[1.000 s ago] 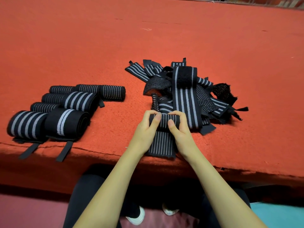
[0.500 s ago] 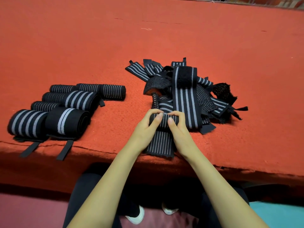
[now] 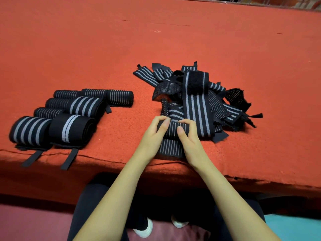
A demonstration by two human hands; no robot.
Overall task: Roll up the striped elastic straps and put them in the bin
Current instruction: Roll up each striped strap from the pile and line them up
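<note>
A black strap with thin white stripes (image 3: 171,146) lies near the table's front edge, its far end wound into a small roll (image 3: 172,129). My left hand (image 3: 152,136) and my right hand (image 3: 189,138) both pinch that roll, thumbs on top and fingers curled over its far side. Just beyond lies a loose pile of unrolled striped straps (image 3: 198,96). Several finished rolls (image 3: 69,115) sit in a cluster at the left. No bin is in view.
The red felt table top (image 3: 156,40) stretches far back. Its front edge (image 3: 260,180) runs below my wrists. Two black tabs (image 3: 68,159) of the left rolls hang over that edge. My legs and shoes show beneath.
The roll has turned slightly further away from me, and both hands have shifted a little with it. Less flat strap lies in front of the roll.
</note>
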